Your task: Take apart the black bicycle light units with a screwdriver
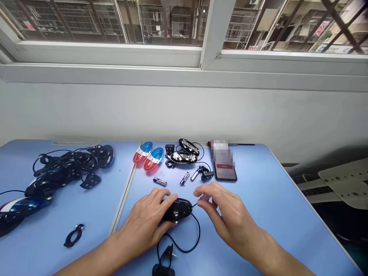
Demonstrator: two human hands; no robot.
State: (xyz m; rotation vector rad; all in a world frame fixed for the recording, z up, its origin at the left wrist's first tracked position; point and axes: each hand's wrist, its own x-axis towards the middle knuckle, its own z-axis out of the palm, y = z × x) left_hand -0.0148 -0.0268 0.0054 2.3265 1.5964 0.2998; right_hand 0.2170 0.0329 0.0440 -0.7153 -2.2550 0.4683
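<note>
My left hand (152, 214) is wrapped round a glossy black oval housing (183, 208), which looks like a bicycle light or horn unit, holding it down on the blue table. A black cable (198, 234) loops from it to a black clamp mount (163, 262) at the near edge. My right hand (218, 207) pinches a small tool with a pale, see-through handle (204, 197). Its thin dark shaft points to the right end of the housing; whether the tip touches it I cannot tell. Fingers partly hide both things.
Two red-and-blue lens covers (153, 159), opened black housings (184, 158), several batteries (160, 181) and a black bracket (207, 174) lie beyond my hands. A phone (225, 172) lies right of them. Tangled black units (69, 165) and a loose clamp ring (74, 235) are left.
</note>
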